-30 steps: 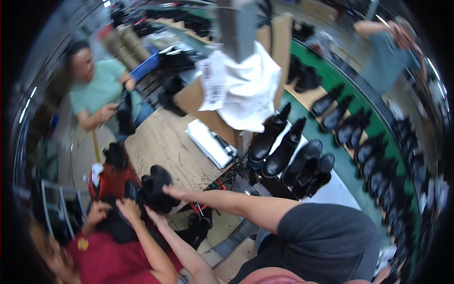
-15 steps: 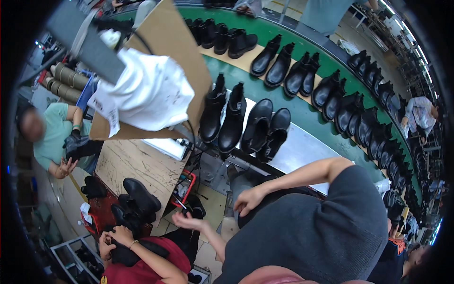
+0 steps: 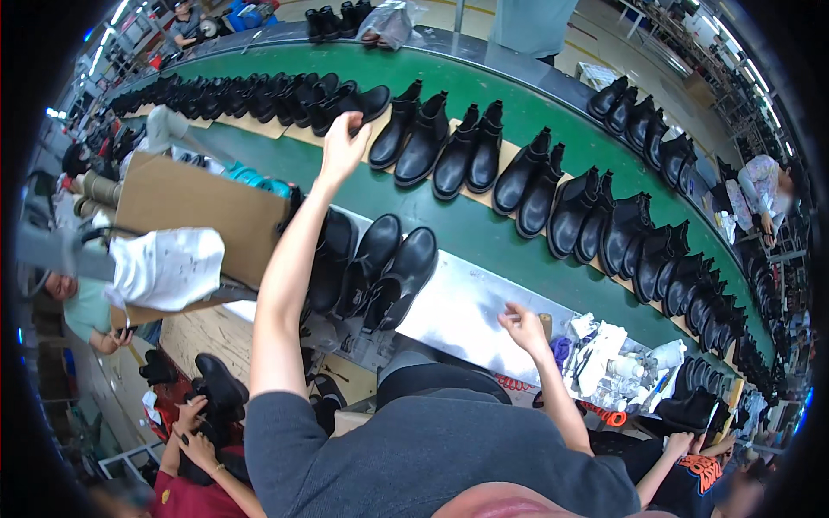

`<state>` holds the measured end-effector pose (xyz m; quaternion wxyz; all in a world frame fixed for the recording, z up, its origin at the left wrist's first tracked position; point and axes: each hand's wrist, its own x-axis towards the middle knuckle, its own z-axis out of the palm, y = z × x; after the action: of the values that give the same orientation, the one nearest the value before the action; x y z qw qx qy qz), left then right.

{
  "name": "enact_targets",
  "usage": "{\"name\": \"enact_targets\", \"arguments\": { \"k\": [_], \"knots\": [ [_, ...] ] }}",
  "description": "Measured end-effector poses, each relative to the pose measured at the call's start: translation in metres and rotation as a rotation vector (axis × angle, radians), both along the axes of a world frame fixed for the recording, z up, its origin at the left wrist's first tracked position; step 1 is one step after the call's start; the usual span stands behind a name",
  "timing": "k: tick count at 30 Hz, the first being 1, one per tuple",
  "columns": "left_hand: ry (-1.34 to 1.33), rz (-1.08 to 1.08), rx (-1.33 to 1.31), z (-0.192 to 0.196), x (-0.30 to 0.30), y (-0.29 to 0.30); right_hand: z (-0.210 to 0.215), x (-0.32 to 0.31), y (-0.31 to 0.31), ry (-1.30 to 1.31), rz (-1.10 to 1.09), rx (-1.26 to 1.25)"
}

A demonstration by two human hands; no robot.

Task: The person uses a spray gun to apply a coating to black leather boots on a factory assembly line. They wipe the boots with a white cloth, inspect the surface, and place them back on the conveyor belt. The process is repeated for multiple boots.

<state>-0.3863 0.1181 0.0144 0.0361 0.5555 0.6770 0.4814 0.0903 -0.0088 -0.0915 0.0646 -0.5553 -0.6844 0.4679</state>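
Observation:
My left hand (image 3: 347, 145) is stretched out over the green conveyor, beside a black ankle boot (image 3: 371, 104) in the far row. Its thumb and fingers stand apart; the fingertips overlap the boots behind, and I see no boot held. My right hand (image 3: 523, 328) hovers over the silver metal plate (image 3: 462, 302), fingers loosely spread with nothing in them. Near the middle, a pair of black boots lies with toes pointing away: one boot (image 3: 414, 263) at the right, another boot (image 3: 377, 246) beside it. More black footwear (image 3: 332, 246) sits next to my left forearm.
Rows of black boots (image 3: 527, 186) stand on cardboard strips along the curved green conveyor (image 3: 484, 229). White rags (image 3: 600, 354) and bottles lie at the right. A cardboard sheet (image 3: 203, 207) and white cloth (image 3: 168, 268) are left. Co-workers sit close on both sides.
My left hand has gone from low beside my lap up to the far boot row. My right hand has moved from my lap to over the metal plate. The view has swung.

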Motion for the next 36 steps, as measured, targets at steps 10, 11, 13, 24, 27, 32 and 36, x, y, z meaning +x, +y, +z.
{"name": "enact_targets", "arguments": {
  "k": [10,11,13,24,27,32,36],
  "knots": [
    [0.323,-0.230,-0.443,-0.095,0.032,0.287,-0.074,0.014,-0.050,-0.502,0.105,-0.005],
    [0.421,-0.279,-0.544,-0.107,0.004,0.293,-0.075,0.011,-0.045,-0.486,0.132,-0.002],
    [0.371,-0.106,-0.861,-0.095,0.072,0.267,-0.081,0.007,-0.072,-0.495,0.051,-0.093],
    [0.356,0.109,-0.328,-0.065,-0.011,0.197,-0.082,0.000,-0.052,-0.374,0.063,0.005],
    [0.571,0.002,-0.108,-0.002,0.026,0.158,-0.080,0.004,-0.013,-0.212,0.030,-0.119],
    [0.787,-0.636,0.130,0.097,0.133,0.057,0.037,0.000,0.040,0.640,-0.593,0.299],
    [1.026,-1.169,0.037,0.092,0.243,-0.026,0.034,0.018,0.039,0.828,-0.674,0.135]
  ]
}}
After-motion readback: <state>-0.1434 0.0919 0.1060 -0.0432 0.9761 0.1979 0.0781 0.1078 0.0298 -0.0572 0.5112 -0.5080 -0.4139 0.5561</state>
